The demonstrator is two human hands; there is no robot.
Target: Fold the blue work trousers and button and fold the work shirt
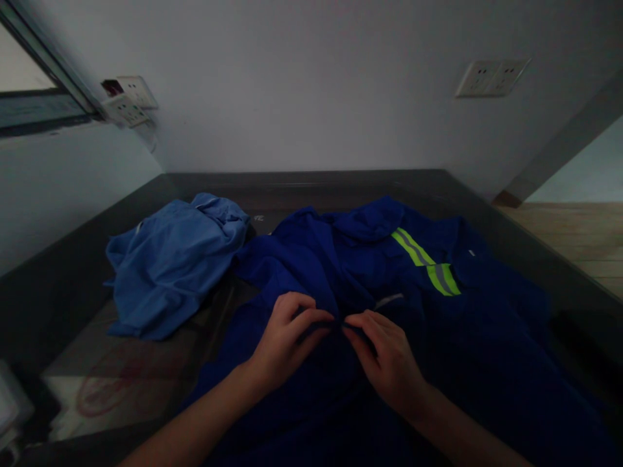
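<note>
A dark blue work jacket [302,266] with yellow-green and grey reflective strips lies spread and rumpled in front of me. My left hand [292,331] is closed, thumb and fingertips pinching the blue cloth near its middle. Close beside it on the right, my right hand [384,350] pinches the same cloth, fingertips a small gap from the left ones. Whatever small detail sits between the fingertips is too dark to make out. A reflective strip [440,279] shows on the jacket to the right, beyond my right hand.
A lighter blue crumpled garment [180,259] lies at the left on the dark surface [292,185]. Behind stands a pale wall with wall sockets [491,78] at right and more sockets [129,107] at left. A white object [12,402] sits at the lower left edge.
</note>
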